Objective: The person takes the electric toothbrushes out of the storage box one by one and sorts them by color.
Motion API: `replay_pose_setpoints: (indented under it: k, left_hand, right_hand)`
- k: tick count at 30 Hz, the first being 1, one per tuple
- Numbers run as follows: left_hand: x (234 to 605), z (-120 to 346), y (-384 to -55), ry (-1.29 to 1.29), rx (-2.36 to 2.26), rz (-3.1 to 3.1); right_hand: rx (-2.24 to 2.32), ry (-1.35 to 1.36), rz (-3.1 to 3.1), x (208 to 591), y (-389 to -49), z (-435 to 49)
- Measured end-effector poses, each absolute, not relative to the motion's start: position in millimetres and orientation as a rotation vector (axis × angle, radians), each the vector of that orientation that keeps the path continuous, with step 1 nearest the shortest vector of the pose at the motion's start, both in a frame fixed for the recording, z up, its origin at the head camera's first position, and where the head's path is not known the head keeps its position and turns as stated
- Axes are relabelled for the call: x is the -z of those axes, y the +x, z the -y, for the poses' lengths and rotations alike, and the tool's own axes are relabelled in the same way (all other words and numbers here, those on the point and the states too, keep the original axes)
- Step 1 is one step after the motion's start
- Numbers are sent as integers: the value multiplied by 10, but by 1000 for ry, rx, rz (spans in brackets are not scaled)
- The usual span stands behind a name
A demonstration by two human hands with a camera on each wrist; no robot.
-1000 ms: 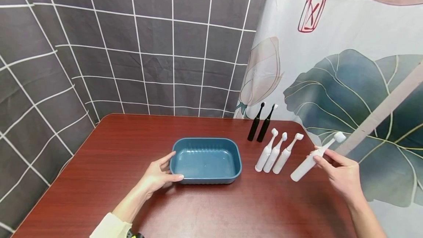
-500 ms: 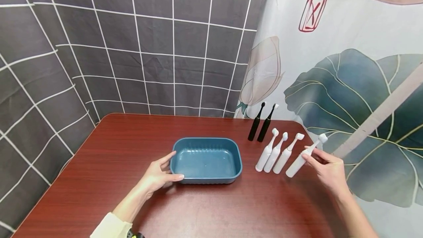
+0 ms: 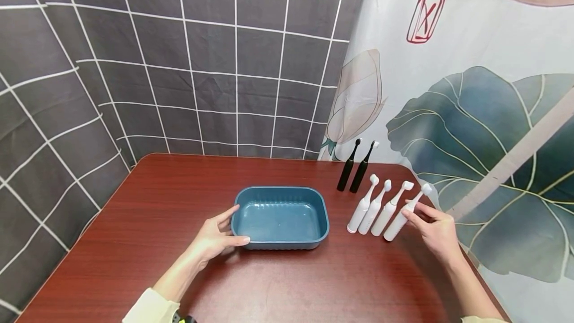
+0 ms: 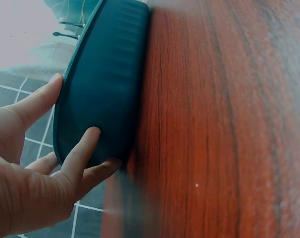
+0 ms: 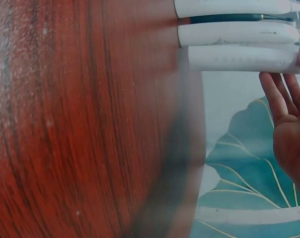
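A blue rectangular plastic basin (image 3: 280,221) stands on the table. My left hand (image 3: 215,238) holds its near left corner, thumb on the front rim and fingers spread along the left side and outer wall. On the right, my right hand (image 3: 432,226) pinches a white electric toothbrush (image 3: 396,224) near its neck, tilted with the brush head up. In the right wrist view this toothbrush (image 5: 239,58) lies close beside another white one. Three more white electric toothbrushes (image 3: 371,211) stand leaning in a row to its left.
Two black electric toothbrushes (image 3: 352,173) stand behind the white ones, near the back edge of the reddish-brown table (image 3: 188,178). Grey checked cloth (image 3: 202,64) hangs behind and to the left. A floral curtain (image 3: 448,108) borders the right side.
My right hand has moved left with the white electric toothbrush, bringing it from beside the table's right edge to the end of the white row. My left hand has stayed on the basin.
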State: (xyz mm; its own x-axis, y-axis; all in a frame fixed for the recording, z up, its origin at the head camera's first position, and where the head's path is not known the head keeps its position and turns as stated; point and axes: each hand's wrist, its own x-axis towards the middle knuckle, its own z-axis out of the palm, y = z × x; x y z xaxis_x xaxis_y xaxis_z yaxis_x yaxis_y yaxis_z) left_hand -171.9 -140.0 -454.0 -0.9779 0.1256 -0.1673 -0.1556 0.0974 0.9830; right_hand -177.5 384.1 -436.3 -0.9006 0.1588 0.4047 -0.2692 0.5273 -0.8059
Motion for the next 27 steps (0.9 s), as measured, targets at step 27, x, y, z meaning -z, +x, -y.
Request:
replay_pose_setpoints:
  k: [27]
  left_hand:
    - [4517,1393,-1714,-42,-1985,-2143]
  right_hand:
    - [-1219,102,2384,4430,-1785,-3825]
